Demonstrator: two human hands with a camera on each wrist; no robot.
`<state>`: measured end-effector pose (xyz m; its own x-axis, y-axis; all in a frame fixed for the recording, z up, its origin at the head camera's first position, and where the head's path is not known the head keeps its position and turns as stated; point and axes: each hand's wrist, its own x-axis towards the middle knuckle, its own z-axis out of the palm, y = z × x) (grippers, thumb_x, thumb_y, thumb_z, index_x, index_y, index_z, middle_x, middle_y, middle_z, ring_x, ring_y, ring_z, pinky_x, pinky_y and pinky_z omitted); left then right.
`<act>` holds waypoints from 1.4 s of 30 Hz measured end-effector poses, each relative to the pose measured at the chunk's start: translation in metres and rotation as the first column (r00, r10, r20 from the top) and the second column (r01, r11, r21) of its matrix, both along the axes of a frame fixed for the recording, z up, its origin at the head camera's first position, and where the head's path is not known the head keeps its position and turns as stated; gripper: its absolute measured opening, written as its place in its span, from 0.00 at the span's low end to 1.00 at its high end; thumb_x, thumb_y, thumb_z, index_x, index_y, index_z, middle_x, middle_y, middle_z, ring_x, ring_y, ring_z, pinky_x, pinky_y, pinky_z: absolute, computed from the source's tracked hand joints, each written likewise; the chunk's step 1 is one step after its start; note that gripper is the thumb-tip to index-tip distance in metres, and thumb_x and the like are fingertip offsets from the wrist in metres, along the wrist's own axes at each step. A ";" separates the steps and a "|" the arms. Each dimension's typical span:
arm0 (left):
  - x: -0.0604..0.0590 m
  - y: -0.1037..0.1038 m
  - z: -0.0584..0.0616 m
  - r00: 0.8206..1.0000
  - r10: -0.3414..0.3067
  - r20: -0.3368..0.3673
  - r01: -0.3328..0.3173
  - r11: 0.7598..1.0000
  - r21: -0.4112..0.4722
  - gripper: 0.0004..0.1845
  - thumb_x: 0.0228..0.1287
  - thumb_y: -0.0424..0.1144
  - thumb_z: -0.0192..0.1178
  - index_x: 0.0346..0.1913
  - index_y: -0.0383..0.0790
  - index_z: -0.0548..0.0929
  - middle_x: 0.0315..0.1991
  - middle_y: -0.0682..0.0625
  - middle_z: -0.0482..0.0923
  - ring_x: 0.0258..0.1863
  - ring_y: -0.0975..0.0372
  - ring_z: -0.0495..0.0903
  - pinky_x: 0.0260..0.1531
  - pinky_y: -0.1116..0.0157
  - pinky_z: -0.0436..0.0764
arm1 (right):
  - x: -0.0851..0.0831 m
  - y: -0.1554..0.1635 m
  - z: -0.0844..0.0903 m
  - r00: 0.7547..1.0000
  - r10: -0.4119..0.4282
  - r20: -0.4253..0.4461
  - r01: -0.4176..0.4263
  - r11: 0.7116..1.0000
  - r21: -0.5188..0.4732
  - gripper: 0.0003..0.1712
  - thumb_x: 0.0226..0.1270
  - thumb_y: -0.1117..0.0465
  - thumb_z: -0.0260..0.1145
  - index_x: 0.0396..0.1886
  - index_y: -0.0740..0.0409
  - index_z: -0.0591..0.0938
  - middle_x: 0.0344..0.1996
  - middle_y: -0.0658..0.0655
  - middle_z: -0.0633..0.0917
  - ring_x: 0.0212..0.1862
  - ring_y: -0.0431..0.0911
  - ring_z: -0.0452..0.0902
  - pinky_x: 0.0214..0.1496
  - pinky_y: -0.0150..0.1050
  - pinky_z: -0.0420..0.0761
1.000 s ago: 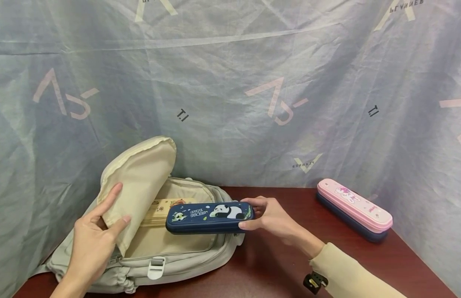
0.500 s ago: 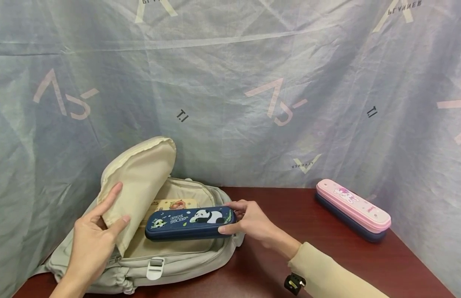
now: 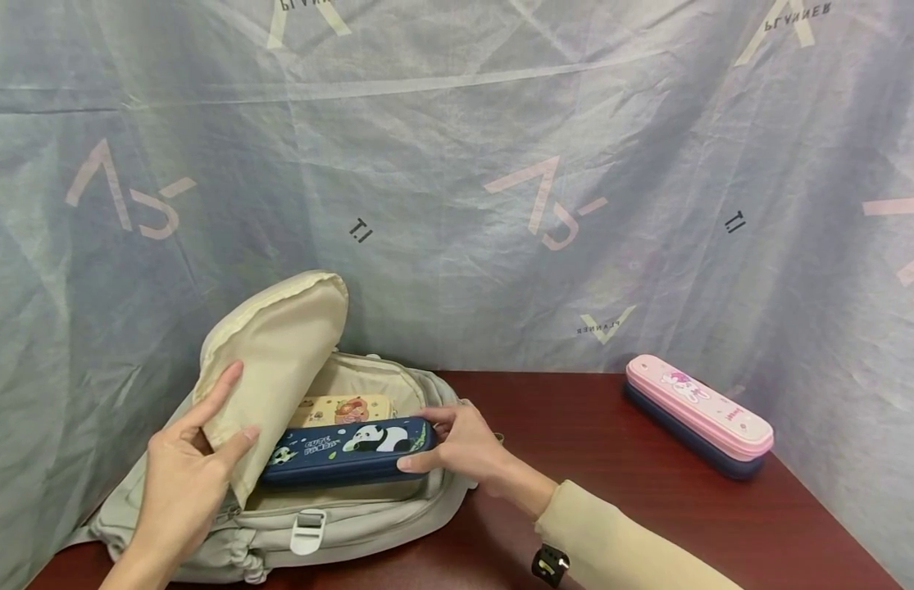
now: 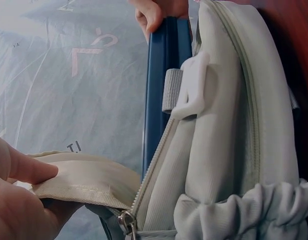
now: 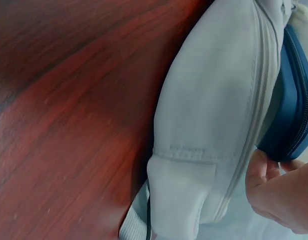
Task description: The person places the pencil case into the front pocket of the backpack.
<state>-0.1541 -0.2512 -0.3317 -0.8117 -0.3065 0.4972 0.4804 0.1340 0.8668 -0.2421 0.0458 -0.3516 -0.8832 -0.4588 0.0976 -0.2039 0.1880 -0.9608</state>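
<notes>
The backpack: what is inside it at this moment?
Inside the backpack lies a yellow pencil case, and the right hand slides a blue panda pencil case in beside it. The flap covers the rest of the inside.

my head camera looks forward and down across the counter [image 3: 648, 508] at the open backpack [image 3: 353, 516]. my left wrist camera sits very close, facing along the backpack's front and zipper. my right wrist camera, equally near, faces its side and the counter. all three share the backpack and navy panda pencil case [image 3: 346, 451].
</notes>
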 end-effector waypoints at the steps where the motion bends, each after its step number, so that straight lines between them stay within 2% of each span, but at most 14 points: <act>1: 0.000 0.000 0.000 1.000 0.000 0.000 0.000 1.000 -0.001 0.41 0.62 0.11 0.62 0.76 0.41 0.74 0.81 0.45 0.60 0.64 0.75 0.73 0.53 0.80 0.76 | 0.000 -0.003 -0.001 1.000 0.008 -0.003 -0.008 1.000 -0.008 0.31 0.50 0.67 0.85 0.57 0.62 0.88 0.36 0.58 0.91 0.39 0.44 0.86 0.46 0.35 0.83; 6: 0.000 0.000 0.001 1.000 0.008 0.012 -0.008 1.000 -0.015 0.41 0.62 0.12 0.63 0.77 0.43 0.74 0.81 0.47 0.61 0.69 0.71 0.69 0.54 0.81 0.75 | 0.002 -0.014 -0.004 0.999 0.028 0.016 -0.027 0.999 -0.045 0.29 0.51 0.69 0.84 0.56 0.61 0.89 0.34 0.57 0.91 0.38 0.43 0.87 0.45 0.34 0.83; 11: 0.001 0.000 0.002 0.999 0.036 0.027 -0.034 0.998 -0.049 0.41 0.63 0.13 0.64 0.77 0.44 0.74 0.80 0.50 0.62 0.72 0.70 0.66 0.53 0.83 0.73 | 0.004 -0.024 -0.005 1.000 -0.004 0.029 0.006 0.999 -0.050 0.32 0.49 0.70 0.85 0.58 0.63 0.88 0.32 0.57 0.90 0.36 0.43 0.86 0.43 0.33 0.83; 15: 0.001 0.001 0.002 0.999 0.042 0.028 -0.040 0.998 -0.050 0.41 0.63 0.14 0.64 0.76 0.44 0.74 0.80 0.51 0.62 0.68 0.71 0.67 0.50 0.84 0.72 | 0.006 -0.030 -0.006 0.999 -0.047 0.011 0.047 0.999 -0.013 0.34 0.46 0.68 0.86 0.57 0.62 0.88 0.30 0.56 0.90 0.34 0.43 0.85 0.42 0.34 0.82; 19: 0.002 0.001 0.002 0.999 0.030 0.014 -0.029 0.999 -0.032 0.40 0.62 0.13 0.64 0.76 0.42 0.74 0.80 0.52 0.63 0.70 0.71 0.65 0.51 0.84 0.72 | 0.007 -0.034 -0.006 0.996 -0.086 -0.008 0.086 0.996 0.033 0.35 0.44 0.66 0.88 0.58 0.61 0.88 0.30 0.53 0.89 0.35 0.42 0.84 0.44 0.35 0.81; 22: 0.002 0.001 0.002 1.000 0.008 0.001 -0.008 1.000 -0.010 0.40 0.61 0.12 0.63 0.76 0.41 0.74 0.80 0.51 0.63 0.75 0.69 0.61 0.55 0.83 0.72 | 0.008 -0.037 -0.006 0.995 -0.100 -0.018 0.101 0.993 0.057 0.35 0.43 0.64 0.89 0.57 0.59 0.89 0.30 0.52 0.89 0.35 0.42 0.84 0.43 0.36 0.81; 26: 0.002 0.001 0.002 1.000 -0.004 0.004 0.004 1.000 -0.001 0.40 0.62 0.12 0.63 0.76 0.41 0.74 0.80 0.52 0.62 0.76 0.68 0.59 0.56 0.82 0.71 | 0.008 -0.039 -0.008 0.995 -0.101 -0.016 0.102 0.993 0.067 0.34 0.44 0.64 0.89 0.56 0.58 0.89 0.29 0.52 0.89 0.34 0.42 0.83 0.42 0.36 0.80; 33: 0.002 0.003 0.002 1.000 -0.013 0.001 0.013 1.000 0.014 0.40 0.61 0.11 0.62 0.76 0.40 0.74 0.80 0.52 0.62 0.77 0.67 0.60 0.61 0.80 0.70 | 0.006 -0.043 -0.011 0.997 -0.081 -0.017 0.082 0.994 0.073 0.31 0.45 0.63 0.89 0.53 0.56 0.91 0.29 0.49 0.89 0.34 0.41 0.83 0.43 0.35 0.80; 42: 0.001 0.003 0.001 1.000 -0.020 0.002 0.020 0.999 0.033 0.41 0.61 0.10 0.62 0.76 0.39 0.74 0.81 0.52 0.60 0.75 0.67 0.63 0.58 0.81 0.72 | -0.001 -0.050 -0.016 0.997 -0.081 0.002 0.081 0.994 0.075 0.31 0.43 0.66 0.90 0.52 0.56 0.91 0.31 0.49 0.90 0.36 0.41 0.84 0.46 0.36 0.82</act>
<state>-0.1532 -0.2483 -0.3307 -0.8189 -0.3063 0.4854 0.4809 0.0955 0.8715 -0.2434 -0.0043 -0.3672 -0.9182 -0.3913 0.0614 -0.1805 0.2756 -0.9442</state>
